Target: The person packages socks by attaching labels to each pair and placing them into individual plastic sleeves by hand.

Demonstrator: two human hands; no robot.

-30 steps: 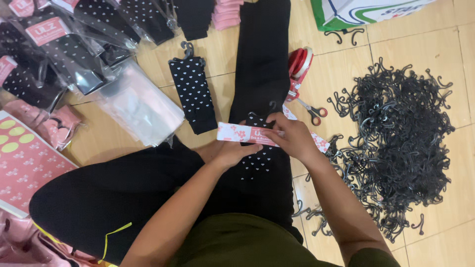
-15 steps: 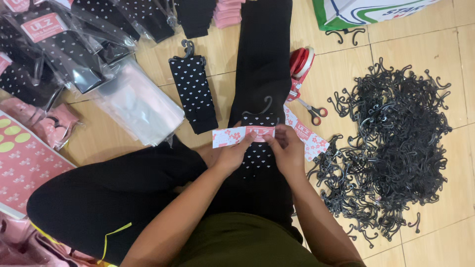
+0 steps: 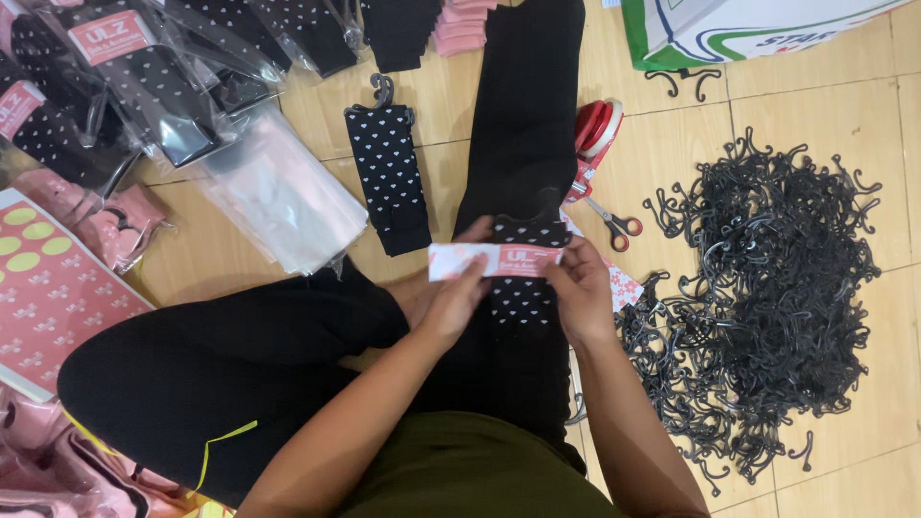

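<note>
We judged the banding step in hand: our left hand and right hand both pinched the pink paper band across the dotted black socks on our thigh; next, its ends needed tucking behind; beyond our right hand lay scissors, then loose black hooks.

Hook pile right; bare floor ahead.

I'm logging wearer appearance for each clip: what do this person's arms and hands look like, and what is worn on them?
Both forearms are bare, with no sleeves in view. The left hand and right hand wear no gloves, and no rings, watch or bracelet show.
</note>
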